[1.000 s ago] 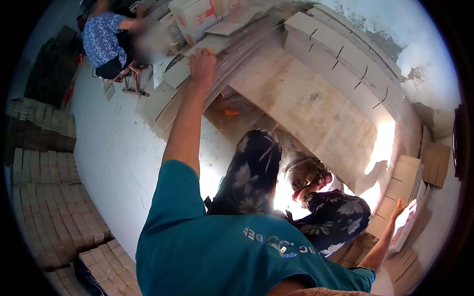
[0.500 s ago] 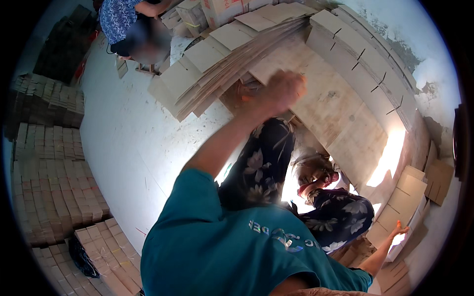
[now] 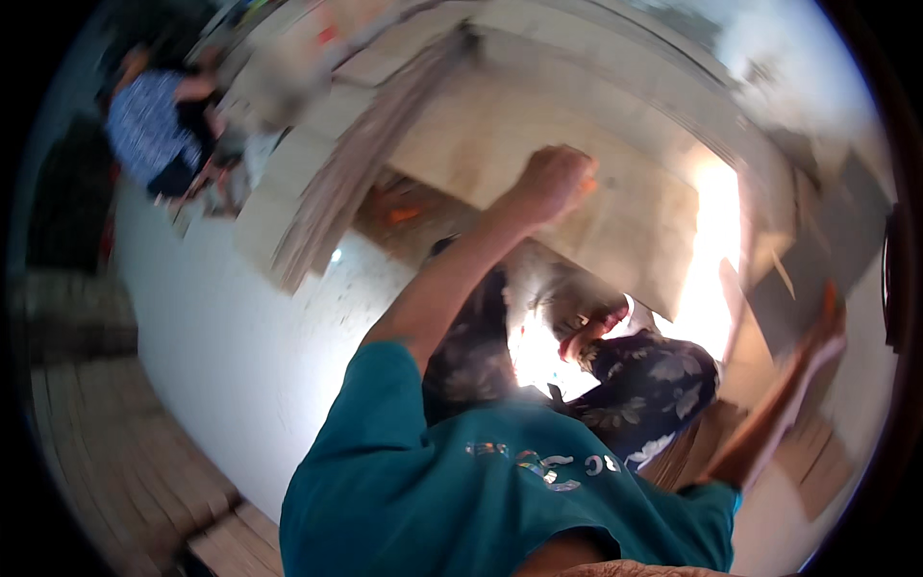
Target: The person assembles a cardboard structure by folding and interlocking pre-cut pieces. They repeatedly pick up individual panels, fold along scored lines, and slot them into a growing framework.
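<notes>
My left hand point(image 3: 560, 181) is closed, fingers curled, above a tan wooden board point(image 3: 461, 135). Whether something small is inside the curled fingers cannot be made out. Out at the right, my right hand point(image 3: 823, 332) grips a greyish cardboard sheet point(image 3: 817, 255) by its lower edge, thumb on the near face. The sheet is tilted and smeared by motion. Below my left forearm are my legs in dark flowered trousers point(image 3: 649, 385), with a bare foot point(image 3: 591, 332) between them.
A long stack of flat cardboard point(image 3: 356, 154) lies left of the board. Another person point(image 3: 159, 130) in a blue patterned top sits at the far left. Bundled cardboard point(image 3: 96, 452) is piled at the lower left. Bright sunlight strikes the board's right end.
My right hand has risen from the slotted cardboard at the lower right, bringing a sheet up. My left hand stays closed over the board. The view has swung and blurred.
</notes>
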Tool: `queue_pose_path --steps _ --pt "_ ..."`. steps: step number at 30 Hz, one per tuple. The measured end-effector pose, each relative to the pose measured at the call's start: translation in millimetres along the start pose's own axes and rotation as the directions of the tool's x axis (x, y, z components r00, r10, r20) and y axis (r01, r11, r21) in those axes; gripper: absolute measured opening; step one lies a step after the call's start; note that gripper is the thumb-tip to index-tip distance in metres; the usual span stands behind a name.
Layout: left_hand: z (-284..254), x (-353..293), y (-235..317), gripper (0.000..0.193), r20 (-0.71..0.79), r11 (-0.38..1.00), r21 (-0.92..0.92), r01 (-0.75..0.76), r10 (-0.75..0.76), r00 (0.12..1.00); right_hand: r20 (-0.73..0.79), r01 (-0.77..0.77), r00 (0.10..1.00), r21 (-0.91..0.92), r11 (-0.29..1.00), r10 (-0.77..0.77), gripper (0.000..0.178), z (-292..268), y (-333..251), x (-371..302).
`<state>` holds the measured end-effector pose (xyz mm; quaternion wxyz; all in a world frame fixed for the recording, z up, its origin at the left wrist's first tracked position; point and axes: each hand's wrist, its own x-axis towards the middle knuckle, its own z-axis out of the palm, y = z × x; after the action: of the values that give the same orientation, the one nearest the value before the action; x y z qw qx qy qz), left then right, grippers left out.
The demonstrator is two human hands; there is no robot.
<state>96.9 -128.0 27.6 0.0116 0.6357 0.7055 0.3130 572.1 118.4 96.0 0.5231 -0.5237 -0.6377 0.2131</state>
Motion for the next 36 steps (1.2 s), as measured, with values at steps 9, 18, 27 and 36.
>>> queue_pose_path --steps 9,18,27,36 --pt "44.6 114.1 -11.6 0.046 -0.224 0.967 0.089 -0.241 0.255 0.941 0.216 -0.226 0.971 0.669 0.708 0.106 0.016 162.0 -113.8 -59.6" --pt "96.9 185.0 -5.6 0.055 -0.097 0.84 0.399 -0.367 0.437 0.894 0.143 -0.236 0.971 0.406 0.883 0.194 0.014 164.9 -104.7 -64.5" --pt "121.7 215.5 -17.8 0.026 0.166 0.591 0.649 -0.48 0.505 0.847 0.082 -0.265 0.964 0.358 0.895 0.252 0.02 180.8 -87.6 -63.5" --pt "94.6 245.6 -30.0 0.022 0.141 0.976 0.059 -0.209 0.199 0.97 0.126 -0.248 0.969 0.42 0.873 0.214 0.021 190.4 -95.1 -72.7"
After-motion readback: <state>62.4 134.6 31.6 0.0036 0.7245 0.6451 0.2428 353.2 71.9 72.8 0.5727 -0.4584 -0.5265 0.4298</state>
